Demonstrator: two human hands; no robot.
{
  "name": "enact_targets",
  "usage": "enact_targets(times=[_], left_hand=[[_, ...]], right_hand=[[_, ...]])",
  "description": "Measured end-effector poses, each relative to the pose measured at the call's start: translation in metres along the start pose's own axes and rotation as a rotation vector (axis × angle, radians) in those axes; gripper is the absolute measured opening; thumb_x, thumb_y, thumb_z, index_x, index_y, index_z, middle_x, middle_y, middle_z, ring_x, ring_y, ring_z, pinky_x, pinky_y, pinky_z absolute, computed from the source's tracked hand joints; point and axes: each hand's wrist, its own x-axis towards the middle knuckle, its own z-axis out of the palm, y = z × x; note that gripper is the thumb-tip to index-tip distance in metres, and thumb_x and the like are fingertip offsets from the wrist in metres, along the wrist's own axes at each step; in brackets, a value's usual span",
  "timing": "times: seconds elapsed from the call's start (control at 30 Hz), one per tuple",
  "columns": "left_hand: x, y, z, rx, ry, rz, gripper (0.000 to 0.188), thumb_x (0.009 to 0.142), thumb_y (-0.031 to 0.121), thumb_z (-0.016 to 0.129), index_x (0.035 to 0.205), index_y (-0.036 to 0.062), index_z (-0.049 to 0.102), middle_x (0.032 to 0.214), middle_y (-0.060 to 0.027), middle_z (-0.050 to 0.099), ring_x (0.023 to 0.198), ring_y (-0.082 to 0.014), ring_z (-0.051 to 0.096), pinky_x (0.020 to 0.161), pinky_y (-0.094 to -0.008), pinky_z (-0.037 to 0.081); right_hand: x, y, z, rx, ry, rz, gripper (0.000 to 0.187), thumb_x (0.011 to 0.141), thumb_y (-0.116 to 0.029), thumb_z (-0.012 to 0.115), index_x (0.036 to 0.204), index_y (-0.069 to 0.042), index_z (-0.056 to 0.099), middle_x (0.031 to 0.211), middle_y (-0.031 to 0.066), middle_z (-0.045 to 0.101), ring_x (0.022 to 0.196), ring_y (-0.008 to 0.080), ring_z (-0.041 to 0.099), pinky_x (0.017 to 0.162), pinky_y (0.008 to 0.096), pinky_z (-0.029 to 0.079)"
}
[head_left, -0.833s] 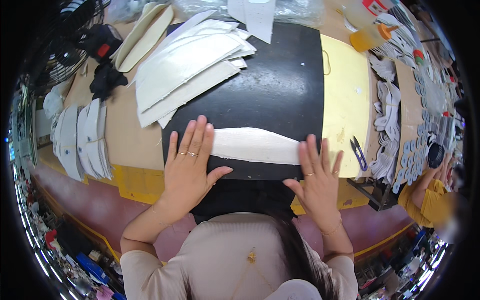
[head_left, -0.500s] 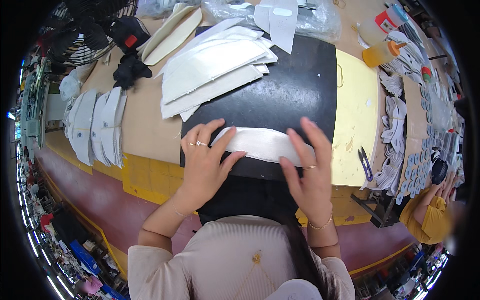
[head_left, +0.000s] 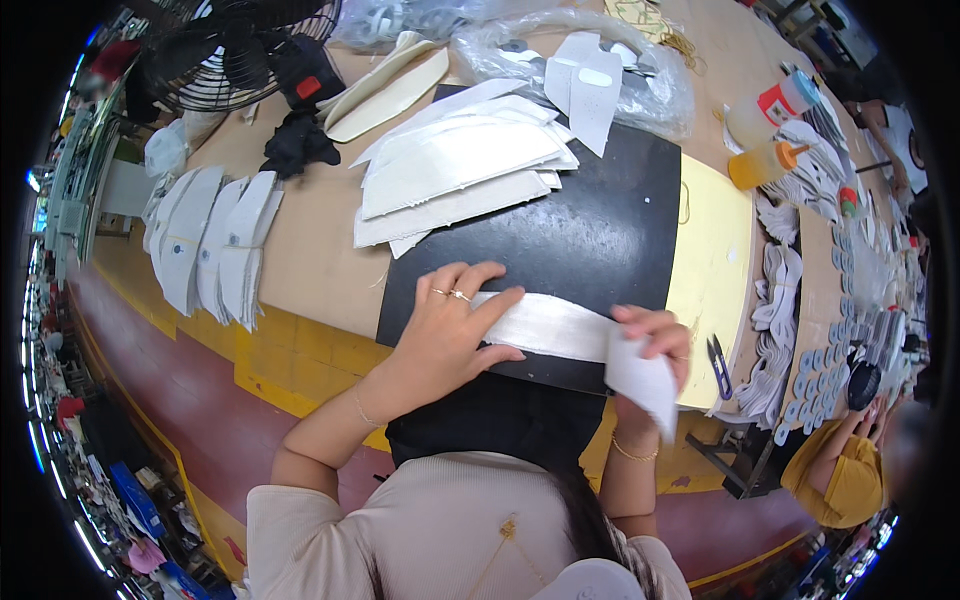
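Observation:
A long, curved white fabric piece (head_left: 550,326) lies near the front edge of a black mat (head_left: 590,235). My left hand (head_left: 450,315) is over its left end, with the thumb along the lower edge and the index finger by the upper edge. At the other end, my right hand (head_left: 655,340) is closed on a white flap (head_left: 640,385) that hangs down over the mat's edge. Whether the flap is the piece's own bent end or a separate layer, I cannot tell. Farther back lies a stack of larger white curved pieces (head_left: 460,165).
Bundled white pieces (head_left: 205,240) stand at the left below a black fan (head_left: 235,50). On the right are a yellow sheet (head_left: 715,270), purple-handled thread snips (head_left: 719,368), a yellow glue bottle (head_left: 765,165) and a white bottle (head_left: 770,110). Another person in a yellow top (head_left: 838,470) sits at far right.
My right hand has gone from open fingers on the piece to gripping a white flap at its right end. My left hand stays at the left end. The whole view has shifted slightly.

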Motion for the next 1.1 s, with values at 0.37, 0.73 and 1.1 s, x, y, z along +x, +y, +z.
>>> enact_targets(times=[0.37,0.73,1.1], left_hand=[[0.019,-0.009,-0.035,-0.531,0.204,-0.316,0.022,0.087,0.014,0.07,0.106,0.0056,0.062,0.098,-0.0117,0.065,0.099,-0.0304,0.06,0.089,-0.0382,0.044],[0.215,-0.041,-0.031,0.354,0.141,-0.181,0.052,0.084,0.052,0.07,0.092,0.0007,0.073,0.095,-0.0176,0.069,0.094,-0.0343,0.065,0.085,-0.0436,0.048],[0.278,-0.051,0.017,-0.302,0.285,-0.127,0.024,0.077,0.016,0.068,0.092,-0.0024,0.066,0.088,-0.0208,0.069,0.09,-0.0381,0.067,0.085,-0.0452,0.05]], right_hand=[[-0.003,-0.034,-0.023,0.081,0.149,-0.003,0.022,0.098,-0.028,0.057,0.09,-0.008,0.051,0.086,0.0092,0.056,0.076,0.023,0.06,0.083,0.0415,0.046],[-0.019,-0.002,0.002,-0.451,-0.069,0.076,0.018,0.08,0.008,0.068,0.096,0.001,0.064,0.097,0.0123,0.062,0.088,0.0196,0.062,0.081,0.0289,0.05],[-0.015,-0.004,-0.001,-0.458,-0.048,0.091,0.02,0.078,0.005,0.072,0.097,0.0,0.067,0.096,0.0112,0.063,0.087,0.0178,0.061,0.079,0.0282,0.049]])
